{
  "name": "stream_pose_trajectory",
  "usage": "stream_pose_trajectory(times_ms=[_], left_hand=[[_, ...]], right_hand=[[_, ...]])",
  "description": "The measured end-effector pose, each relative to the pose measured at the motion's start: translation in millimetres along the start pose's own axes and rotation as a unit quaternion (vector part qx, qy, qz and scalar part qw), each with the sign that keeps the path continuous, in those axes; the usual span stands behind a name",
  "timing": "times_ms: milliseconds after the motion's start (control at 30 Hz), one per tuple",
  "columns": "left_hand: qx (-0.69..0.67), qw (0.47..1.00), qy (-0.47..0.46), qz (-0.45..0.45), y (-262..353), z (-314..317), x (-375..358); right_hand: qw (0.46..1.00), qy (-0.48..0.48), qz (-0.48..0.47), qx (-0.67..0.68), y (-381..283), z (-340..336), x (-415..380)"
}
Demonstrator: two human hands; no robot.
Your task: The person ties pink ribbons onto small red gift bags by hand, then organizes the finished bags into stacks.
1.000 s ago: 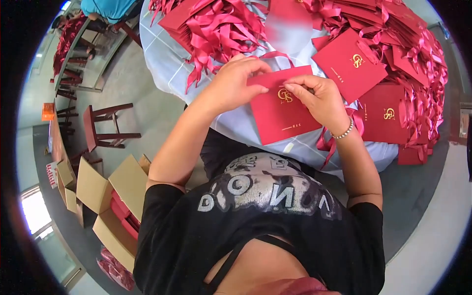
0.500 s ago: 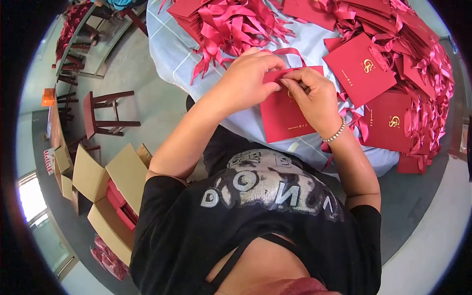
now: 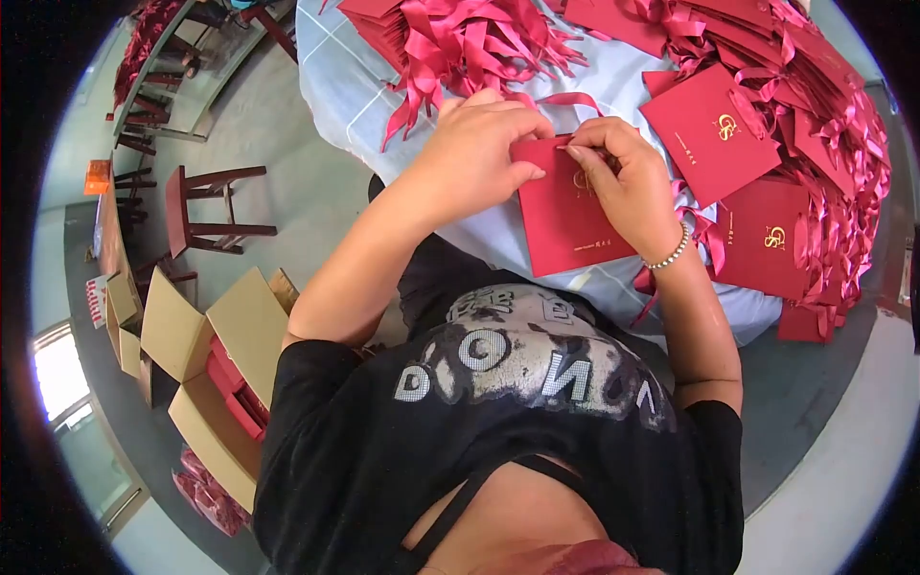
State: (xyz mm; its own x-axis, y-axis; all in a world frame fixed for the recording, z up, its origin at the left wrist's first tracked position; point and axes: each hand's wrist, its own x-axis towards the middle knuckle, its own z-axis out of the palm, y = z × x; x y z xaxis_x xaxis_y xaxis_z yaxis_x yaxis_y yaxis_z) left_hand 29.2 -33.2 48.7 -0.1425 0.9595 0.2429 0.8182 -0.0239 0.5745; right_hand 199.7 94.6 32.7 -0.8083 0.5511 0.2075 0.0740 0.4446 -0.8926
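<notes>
A red bag with small gold print [image 3: 573, 230] lies on the light blue cloth, its printed face up. My left hand [image 3: 484, 153] is closed on its upper left edge, thumb on the front and fingers behind. At the top edge my right hand [image 3: 628, 182], with a beaded bracelet on the wrist, pinches with thumb and forefinger; a ribbon end seems to be between the tips, too small to be sure. A loop of red ribbon [image 3: 567, 99] rises behind the bag between both hands.
Piled red bags with ribbons [image 3: 815, 125] cover the right of the cloth [image 3: 359, 96]. Another ribboned stack [image 3: 470, 43] lies beyond my left hand. An open carton [image 3: 206, 383] with red items stands at lower left, near a wooden stool [image 3: 182, 211]. Part of a person shows at the top left.
My right hand has lifted slightly and moved right along the bag's top edge, its fingers more curled. The bag's upper edge now lies flatter. The whole view has shifted slightly.
</notes>
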Motion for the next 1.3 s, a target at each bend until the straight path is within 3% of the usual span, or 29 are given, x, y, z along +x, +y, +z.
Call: stream_pose_trajectory(times_ms=[200,367,667,1067,1200,1300], left_hand=[[-0.107,0.994,-0.002,-0.020,-9.3,7.2,0.4],[-0.110,0.993,-0.001,-0.028,-7.2,8.6,2.2],[-0.077,0.997,0.016,-0.015,-2.0,8.3,1.6],[-0.091,0.995,0.027,-0.007,0.9,12.0,7.4],[-0.067,0.997,0.042,0.004,-0.3,11.1,4.3],[-0.099,0.995,0.025,-0.009,-4.7,14.3,5.8]], right_hand=[[0.998,0.028,-0.036,-0.039,1.9,2.7,-3.0],[0.989,0.030,-0.100,-0.104,6.2,5.0,-4.9],[0.989,0.033,-0.055,-0.131,-0.4,9.0,-3.4],[0.952,0.058,-0.122,-0.274,-10.6,16.0,-4.0],[0.971,0.049,-0.140,-0.186,-6.7,12.4,-6.3],[0.986,-0.006,-0.076,-0.148,-11.6,0.6,-7.8]])
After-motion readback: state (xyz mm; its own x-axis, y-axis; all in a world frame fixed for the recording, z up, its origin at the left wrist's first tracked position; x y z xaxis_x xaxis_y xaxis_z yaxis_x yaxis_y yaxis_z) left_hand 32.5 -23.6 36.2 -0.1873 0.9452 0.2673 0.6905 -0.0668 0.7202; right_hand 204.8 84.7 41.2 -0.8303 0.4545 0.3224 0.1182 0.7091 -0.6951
